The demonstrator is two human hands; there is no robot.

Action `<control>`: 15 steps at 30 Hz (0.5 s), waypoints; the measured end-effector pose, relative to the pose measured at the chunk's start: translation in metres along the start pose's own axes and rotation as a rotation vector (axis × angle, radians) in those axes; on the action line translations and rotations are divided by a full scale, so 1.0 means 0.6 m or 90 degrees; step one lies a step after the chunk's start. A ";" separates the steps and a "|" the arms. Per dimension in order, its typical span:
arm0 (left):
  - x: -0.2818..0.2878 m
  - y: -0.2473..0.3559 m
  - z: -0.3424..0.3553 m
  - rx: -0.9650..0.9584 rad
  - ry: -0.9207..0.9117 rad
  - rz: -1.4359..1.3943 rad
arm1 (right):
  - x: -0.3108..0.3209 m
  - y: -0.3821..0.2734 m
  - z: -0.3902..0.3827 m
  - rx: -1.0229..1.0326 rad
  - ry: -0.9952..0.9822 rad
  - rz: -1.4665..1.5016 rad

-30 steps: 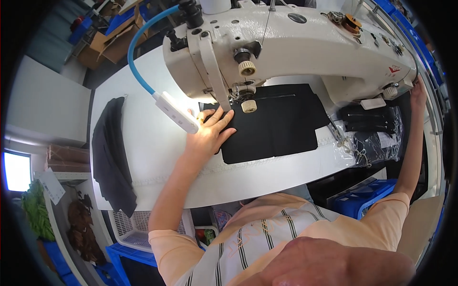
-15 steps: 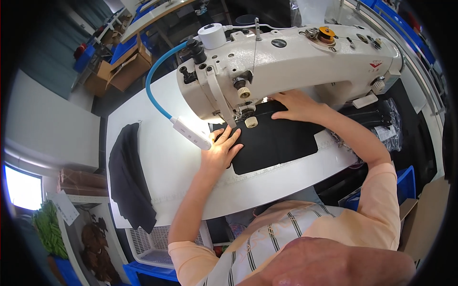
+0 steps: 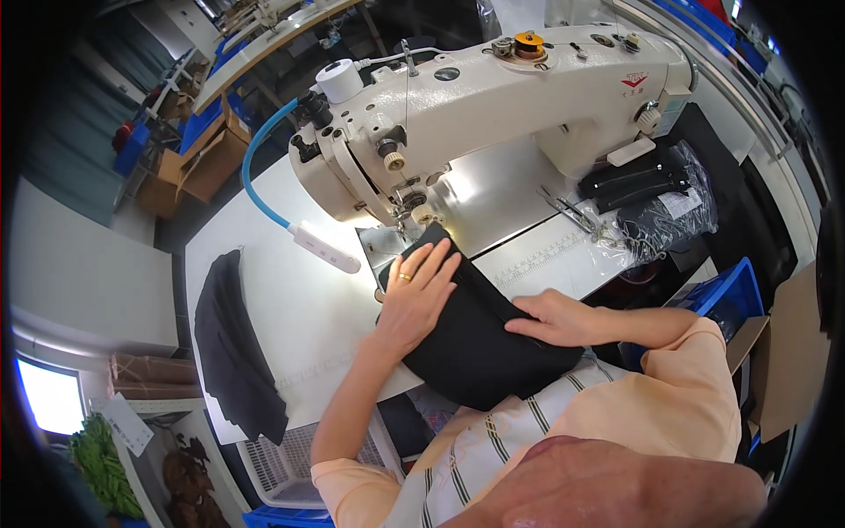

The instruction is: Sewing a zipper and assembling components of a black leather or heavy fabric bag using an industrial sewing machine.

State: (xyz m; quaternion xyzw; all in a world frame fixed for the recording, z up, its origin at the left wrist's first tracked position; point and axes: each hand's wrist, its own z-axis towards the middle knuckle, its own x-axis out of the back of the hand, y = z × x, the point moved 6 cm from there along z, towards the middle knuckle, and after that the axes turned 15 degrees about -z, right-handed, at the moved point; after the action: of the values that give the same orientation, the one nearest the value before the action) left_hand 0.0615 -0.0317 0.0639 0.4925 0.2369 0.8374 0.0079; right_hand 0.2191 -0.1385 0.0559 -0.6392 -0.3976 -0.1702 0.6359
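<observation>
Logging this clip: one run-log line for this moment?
left hand flat on black fabric | right hand on fabric edge | fabric tip near sewing machine needle

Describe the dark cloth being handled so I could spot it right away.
Start at the big cream sewing machine on the white table. Below its needle lies the flat black fabric piece, with the left hand and right hand pressing on it. Unlike the black cloth heap draped over the table's left edge, it lies under both hands.
</observation>
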 end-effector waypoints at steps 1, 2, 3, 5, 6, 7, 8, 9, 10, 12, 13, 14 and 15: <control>-0.013 0.016 0.006 -0.003 -0.028 -0.004 | -0.006 0.006 -0.024 -0.007 -0.002 0.005; -0.026 0.030 0.006 0.000 -0.059 -0.011 | -0.015 0.013 -0.051 -0.004 -0.001 0.070; -0.033 0.040 0.004 0.031 -0.058 -0.039 | -0.027 0.018 -0.086 -0.012 -0.003 0.137; -0.047 0.060 0.014 0.021 -0.087 -0.074 | -0.027 0.033 -0.134 -0.038 -0.036 0.112; -0.052 0.072 0.016 0.002 -0.100 -0.086 | -0.024 0.035 -0.149 -0.021 -0.035 0.086; -0.052 0.087 0.012 -0.001 -0.070 -0.140 | -0.037 0.046 -0.166 -0.049 -0.066 0.067; -0.058 0.092 0.012 0.005 -0.076 -0.154 | -0.037 0.051 -0.172 -0.061 -0.075 0.075; -0.054 0.092 0.009 0.022 -0.035 -0.187 | -0.034 0.051 -0.173 -0.046 -0.067 -0.008; -0.051 0.090 0.001 0.040 0.009 -0.218 | -0.028 0.050 -0.171 -0.028 -0.060 -0.093; -0.051 0.082 -0.022 0.087 0.050 -0.218 | 0.025 0.030 -0.142 0.090 0.039 -0.354; -0.045 0.083 -0.038 0.102 0.081 -0.204 | 0.066 0.033 -0.119 0.065 0.131 -0.343; -0.041 0.085 -0.053 0.118 0.114 -0.190 | 0.103 0.045 -0.095 0.039 0.221 -0.332; -0.039 0.092 -0.063 0.127 0.137 -0.187 | 0.130 0.055 -0.070 0.036 0.326 -0.468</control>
State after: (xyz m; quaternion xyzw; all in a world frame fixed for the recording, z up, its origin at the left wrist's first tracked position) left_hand 0.0544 -0.1009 0.0521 0.3587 0.3870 0.8476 0.0557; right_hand 0.3041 -0.1514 0.0955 -0.3753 -0.4325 -0.5265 0.6284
